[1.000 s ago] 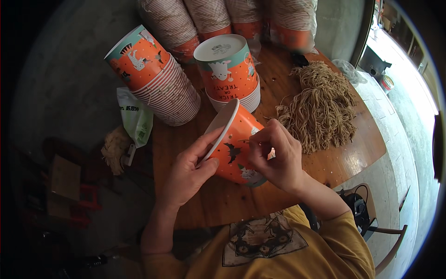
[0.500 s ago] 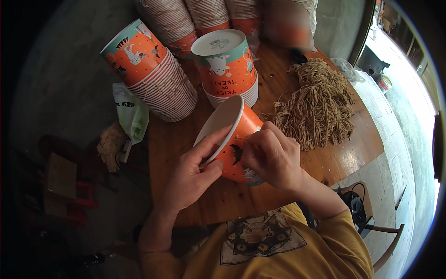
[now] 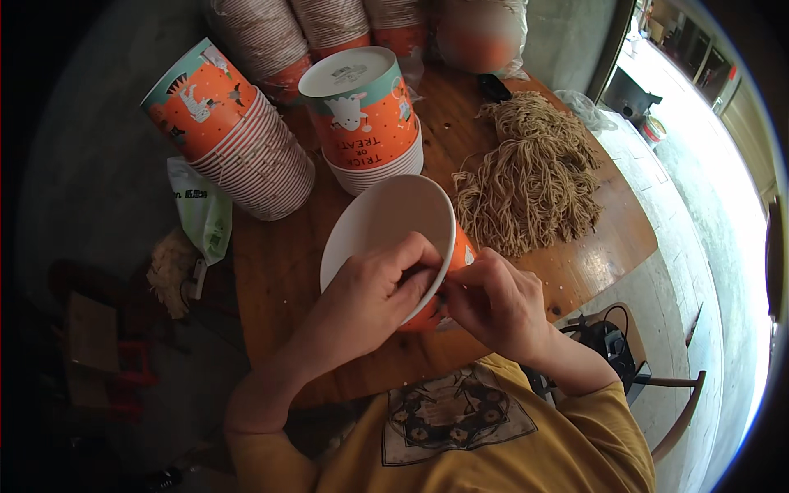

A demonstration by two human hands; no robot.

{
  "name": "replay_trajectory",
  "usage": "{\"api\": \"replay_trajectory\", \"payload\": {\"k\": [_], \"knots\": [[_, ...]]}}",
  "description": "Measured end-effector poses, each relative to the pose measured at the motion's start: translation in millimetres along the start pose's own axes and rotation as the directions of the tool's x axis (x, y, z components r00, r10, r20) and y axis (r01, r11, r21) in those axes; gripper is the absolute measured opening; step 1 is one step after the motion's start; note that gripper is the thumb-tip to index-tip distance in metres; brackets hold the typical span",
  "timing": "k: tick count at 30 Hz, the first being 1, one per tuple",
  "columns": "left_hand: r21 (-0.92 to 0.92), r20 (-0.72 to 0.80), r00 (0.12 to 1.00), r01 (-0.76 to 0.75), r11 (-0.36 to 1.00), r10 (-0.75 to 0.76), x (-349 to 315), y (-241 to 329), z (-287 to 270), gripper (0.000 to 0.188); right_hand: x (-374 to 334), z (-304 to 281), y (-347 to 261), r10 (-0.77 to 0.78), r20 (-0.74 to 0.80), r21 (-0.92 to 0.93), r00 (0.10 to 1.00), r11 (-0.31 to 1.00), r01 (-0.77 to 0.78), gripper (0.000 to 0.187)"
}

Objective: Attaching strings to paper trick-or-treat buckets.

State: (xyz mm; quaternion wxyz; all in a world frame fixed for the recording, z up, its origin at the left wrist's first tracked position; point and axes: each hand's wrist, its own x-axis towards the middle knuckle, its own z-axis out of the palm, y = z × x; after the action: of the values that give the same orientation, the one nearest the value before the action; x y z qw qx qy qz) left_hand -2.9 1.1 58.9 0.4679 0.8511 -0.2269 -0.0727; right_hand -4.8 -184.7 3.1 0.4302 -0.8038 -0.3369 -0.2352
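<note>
An orange paper bucket (image 3: 355,215) with a pale inside and white rim is tilted in front of me, its mouth facing up and left. My left hand (image 3: 374,283) reaches into the mouth; its fingers are curled together against the inner wall beside the rim. Outside the same wall, my right hand (image 3: 497,300) is closed in a pinch just under the rim. Whatever lies between the fingertips of either hand is hidden or too small to make out. To the right of the bucket lies a heap of tan cords (image 3: 534,181) on the wooden table (image 3: 329,378).
Beyond the bucket, a short stack of upturned buckets (image 3: 362,123) stands near a taller leaning stack (image 3: 238,140). Plastic-wrapped bucket stacks (image 3: 329,25) line the back. A white-green bag (image 3: 201,209) hangs at the left edge; a wooden chair (image 3: 682,411) is at right.
My left hand has moved from gripping the rim to deeper inside the bucket. The mouth has turned more toward me. My right hand has slid nearer the rim, and the whole view has shifted slightly.
</note>
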Motion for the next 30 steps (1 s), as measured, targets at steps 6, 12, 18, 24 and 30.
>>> {"api": "replay_trajectory", "payload": {"k": [6, 12, 18, 24, 30], "knots": [[0.541, -0.12, 0.932, -0.227, 0.81, 0.341, 0.4, 7.5, 11.6, 0.011, 2.2, -48.2, -0.9, 0.18, 0.32, 0.033, 0.93, 0.979, -0.201, 0.011], [-0.18, -0.113, 0.988, -0.127, 0.976, 0.108, 7.9, -1.6, 25.5, 0.008, 36.0, -75.3, -9.9, -0.022, 0.497, 0.081, 0.868, 0.996, -0.021, 0.012], [-0.622, 0.051, 0.996, 0.094, 0.778, -0.079, 18.9, -0.7, 33.6, 0.007, 50.7, -73.2, 25.8, -0.056, 0.542, 0.264, 0.838, 0.959, -0.106, 0.019], [-0.311, 0.018, 0.998, 0.057, 0.949, -0.054, 6.8, -6.1, 36.5, 0.008, 35.5, -53.1, 19.4, -0.075, 0.567, 0.284, 0.82, 0.953, -0.109, 0.02], [-0.423, 0.057, 0.98, 0.195, 0.885, -0.188, -0.9, -20.3, 34.4, 0.007, 21.5, -22.5, 22.6, -0.112, 0.451, 0.344, 0.886, 0.937, -0.056, 0.016]]}}
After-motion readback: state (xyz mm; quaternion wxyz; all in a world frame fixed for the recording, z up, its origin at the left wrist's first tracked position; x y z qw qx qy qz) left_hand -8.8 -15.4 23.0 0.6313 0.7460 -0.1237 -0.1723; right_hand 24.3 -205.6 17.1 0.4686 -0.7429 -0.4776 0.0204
